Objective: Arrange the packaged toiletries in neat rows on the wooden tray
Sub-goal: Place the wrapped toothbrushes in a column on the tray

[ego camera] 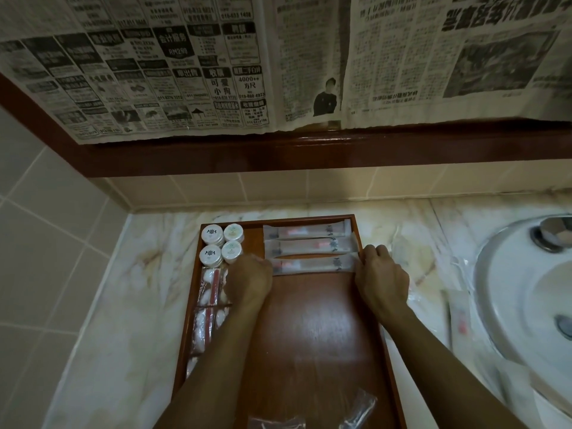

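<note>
A wooden tray (312, 329) lies on the marble counter. Three long toothbrush packets lie in a row at its far right; both hands hold the nearest packet (312, 265) by its ends. My left hand (249, 281) pinches the left end, my right hand (382, 278) the right end at the tray's rim. Several round white jars (221, 244) stand at the far left corner. Below them, clear cotton packets (212, 286) run down the left edge. Loose clear packets (356, 410) lie at the tray's near edge.
A white sink (526, 292) with a drain knob sits to the right. Another long packet (459, 320) lies on the counter by the sink. Newspaper covers the mirror above a dark wooden frame. A tiled wall stands to the left.
</note>
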